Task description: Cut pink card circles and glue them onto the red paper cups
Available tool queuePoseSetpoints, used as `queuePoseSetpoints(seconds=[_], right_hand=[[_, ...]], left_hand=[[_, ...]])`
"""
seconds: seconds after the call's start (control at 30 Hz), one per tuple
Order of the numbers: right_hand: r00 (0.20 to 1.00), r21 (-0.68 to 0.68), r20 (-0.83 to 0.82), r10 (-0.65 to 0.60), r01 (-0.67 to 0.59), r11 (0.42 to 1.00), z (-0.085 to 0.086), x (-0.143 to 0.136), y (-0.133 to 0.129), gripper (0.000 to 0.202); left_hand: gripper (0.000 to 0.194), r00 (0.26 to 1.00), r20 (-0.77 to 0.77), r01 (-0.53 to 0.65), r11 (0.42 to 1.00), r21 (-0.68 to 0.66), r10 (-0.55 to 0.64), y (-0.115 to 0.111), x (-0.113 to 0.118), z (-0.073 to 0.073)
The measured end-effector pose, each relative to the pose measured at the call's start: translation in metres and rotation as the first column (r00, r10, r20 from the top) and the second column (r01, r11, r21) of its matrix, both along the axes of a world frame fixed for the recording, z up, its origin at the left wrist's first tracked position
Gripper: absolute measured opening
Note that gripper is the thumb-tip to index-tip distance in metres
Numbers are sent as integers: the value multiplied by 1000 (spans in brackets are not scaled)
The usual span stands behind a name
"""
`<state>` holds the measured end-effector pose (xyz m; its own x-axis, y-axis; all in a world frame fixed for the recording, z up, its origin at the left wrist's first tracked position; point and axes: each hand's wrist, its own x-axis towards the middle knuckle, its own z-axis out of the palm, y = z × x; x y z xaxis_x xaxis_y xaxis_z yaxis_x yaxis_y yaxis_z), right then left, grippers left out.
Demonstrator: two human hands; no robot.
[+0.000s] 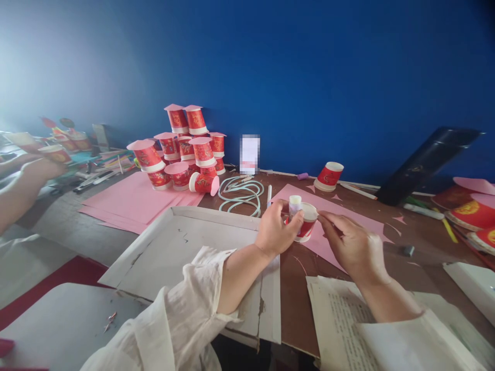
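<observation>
My left hand (279, 226) is closed around a glue stick (295, 203) that stands upright with its pale end up, right against a red paper cup (308, 229). The cup rests bottom up at the edge of a pink paper sheet (359, 224), its whitish base facing me. At the right side of that base, the fingertips of my right hand (353, 245) are pinched together. Whatever lies between them is too small to make out.
Stacked red cups with pink paper tops (193, 149) stand at the back left beside a coiled pale cable (242, 196). A cardboard tray (216, 232) lies under my left forearm, printed pages (340, 309) under my right. Another person's hand (44, 167) holds a cup far left.
</observation>
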<state>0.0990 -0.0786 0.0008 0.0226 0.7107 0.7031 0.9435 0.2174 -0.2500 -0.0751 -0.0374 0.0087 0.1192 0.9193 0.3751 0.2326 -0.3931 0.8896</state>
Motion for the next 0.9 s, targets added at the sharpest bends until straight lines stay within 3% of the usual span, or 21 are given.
queuePoseSetpoints(seconds=[0.23,0.43,0.6,0.77,0.9], right_hand=[[981,125,185,-65,42,991,-1,-3,-2,22],[975,90,209,-74,57,994,0,-11,-4,26],[997,4,-71,-34,35,999,8,-13,-6,37],[949,19,-311,-60,69,997,12,-8,-8,30],[923,78,-376,84,-59,995,11,-13,-15,31]], left_hand=[[24,997,-56,-44,999,3,44,1,1,1],[24,997,-45,-58,998,-18,58,1,1,1],[22,995,-42,-93,996,6,93,6,2,-5],[18,989,-15,-138,971,197,144,1,0,1],[20,997,73,-32,968,250,14,-13,-1,10]])
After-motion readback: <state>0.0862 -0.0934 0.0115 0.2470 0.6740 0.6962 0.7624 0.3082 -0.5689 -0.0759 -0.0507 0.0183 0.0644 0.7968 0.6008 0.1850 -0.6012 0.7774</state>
